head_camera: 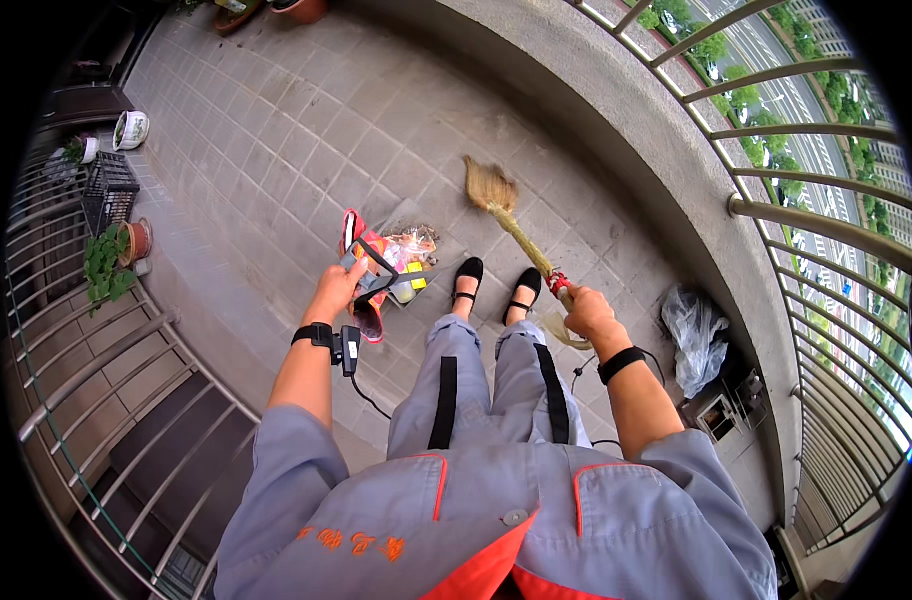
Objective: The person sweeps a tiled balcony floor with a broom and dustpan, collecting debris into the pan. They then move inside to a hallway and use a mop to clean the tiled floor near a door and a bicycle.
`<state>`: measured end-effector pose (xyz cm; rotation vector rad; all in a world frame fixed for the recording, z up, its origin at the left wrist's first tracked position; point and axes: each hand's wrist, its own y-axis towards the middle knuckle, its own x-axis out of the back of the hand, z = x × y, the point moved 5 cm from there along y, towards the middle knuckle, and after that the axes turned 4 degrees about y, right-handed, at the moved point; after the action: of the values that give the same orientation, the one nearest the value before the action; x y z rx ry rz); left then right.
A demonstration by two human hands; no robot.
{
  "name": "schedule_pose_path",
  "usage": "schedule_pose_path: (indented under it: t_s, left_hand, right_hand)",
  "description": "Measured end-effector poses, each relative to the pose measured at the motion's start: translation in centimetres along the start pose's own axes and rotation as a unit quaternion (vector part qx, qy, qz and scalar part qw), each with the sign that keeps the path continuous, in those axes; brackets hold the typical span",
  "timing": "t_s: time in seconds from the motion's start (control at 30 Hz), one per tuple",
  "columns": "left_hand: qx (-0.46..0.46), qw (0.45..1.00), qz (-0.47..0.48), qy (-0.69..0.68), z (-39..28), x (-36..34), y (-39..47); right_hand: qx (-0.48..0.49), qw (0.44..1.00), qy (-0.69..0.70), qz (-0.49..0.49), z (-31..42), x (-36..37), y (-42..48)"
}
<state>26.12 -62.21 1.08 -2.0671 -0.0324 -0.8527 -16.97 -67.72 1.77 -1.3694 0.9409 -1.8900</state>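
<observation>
My right hand (592, 315) grips the handle of a straw broom (522, 234) just below its red binding. The broom slants up and left, with its slightly blurred bristles near the tiled floor (366, 146), to the right of a dustpan (407, 214). My left hand (337, 289) is closed around a grey part at the dustpan's left side, probably its handle, which the fingers partly hide. Crumpled clear plastic, brown debris and a yellow packet (415, 275) lie in the pan. A red shoe-like item (369, 319) pokes out beside my left hand.
A clear plastic bag (694, 337) lies by the right parapet (636, 97), with metal boxes (718, 416) below it. Railings run along both sides. Potted plants (131, 241) and a black crate (110, 187) stand at left. My feet in black shoes (467, 277) are close to the pan. Thin cables hang near my legs.
</observation>
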Motion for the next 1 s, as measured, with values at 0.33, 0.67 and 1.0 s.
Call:
schedule_pose_path:
  t_s: [0.33,0.67,1.0]
  left_hand:
    - [0.084,0.995,-0.012,-0.054,6.2,-1.4,-2.2]
    - [0.126,0.97,-0.059,-0.199,9.5,1.6,-6.3]
    - [0.188,0.772,-0.178,-0.581,20.5,8.4,-9.8]
  right_hand:
    - [0.024,0.991,0.123,0.043,-2.1,6.0,-6.5]
    - [-0.009,0.97,0.221,0.105,6.7,2.7,-2.8]
    - [0.032,0.955,0.296,0.001,14.9,10.9,-0.7]
